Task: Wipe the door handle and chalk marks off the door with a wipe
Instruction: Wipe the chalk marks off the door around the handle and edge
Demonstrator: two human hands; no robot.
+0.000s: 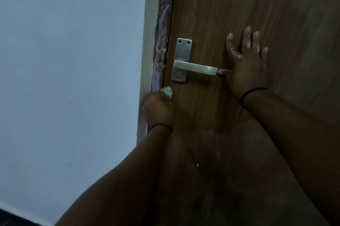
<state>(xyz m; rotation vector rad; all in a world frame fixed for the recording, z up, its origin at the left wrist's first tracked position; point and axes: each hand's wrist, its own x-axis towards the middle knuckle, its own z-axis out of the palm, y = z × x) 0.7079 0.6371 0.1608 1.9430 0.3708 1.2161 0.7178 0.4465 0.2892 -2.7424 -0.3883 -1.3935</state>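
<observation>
The left hand (158,108) is closed around a crumpled wipe (167,92), lower centre; the right hand (246,61) lies spread flat on the door (276,14). The wipe looks soft and light, best bunched in the fist.

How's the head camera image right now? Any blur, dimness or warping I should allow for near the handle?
Head view: dim and bluish overall, no glare. The silver metal lever handle reads sharp; the left hand clutching the crumpled pale wipe is motion-smeared. The right hand lies flat on the brown wooden door, fairly crisp. The wide lens leans the door frame, and the lower door sinks into shadow.
</observation>
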